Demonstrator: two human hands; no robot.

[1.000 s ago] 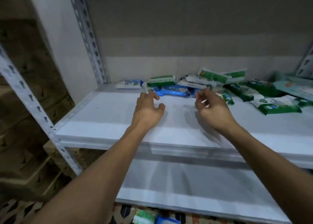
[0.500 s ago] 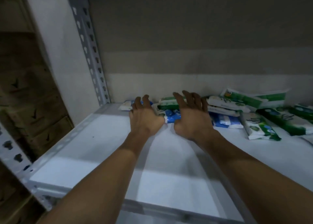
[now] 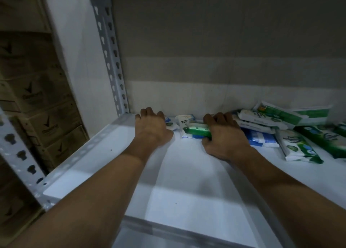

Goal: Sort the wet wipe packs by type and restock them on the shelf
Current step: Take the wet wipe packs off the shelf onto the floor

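Observation:
Wet wipe packs lie in a loose heap along the back of the white shelf (image 3: 187,182). My right hand (image 3: 224,137) grips a green pack (image 3: 196,130) that lies on a blue and white pack (image 3: 191,136), thumb under its front edge. My left hand (image 3: 152,128) reaches to the back left corner, its curled fingers over a small white and blue pack (image 3: 171,124); whether it holds that pack is hidden. A white pack (image 3: 184,120) stands between the hands. More green and white packs (image 3: 299,146) and a blue pack (image 3: 262,138) lie to the right.
A grey slotted upright (image 3: 110,60) stands at the shelf's back left corner, another post (image 3: 20,152) at the front left. Brown cardboard boxes (image 3: 33,98) are stacked beyond the left side. The wall closes the back of the shelf.
Both hands moved deeper to the back of the shelf. The right hand closed on the green pack; the left reached over the small pack in the corner. The view came closer.

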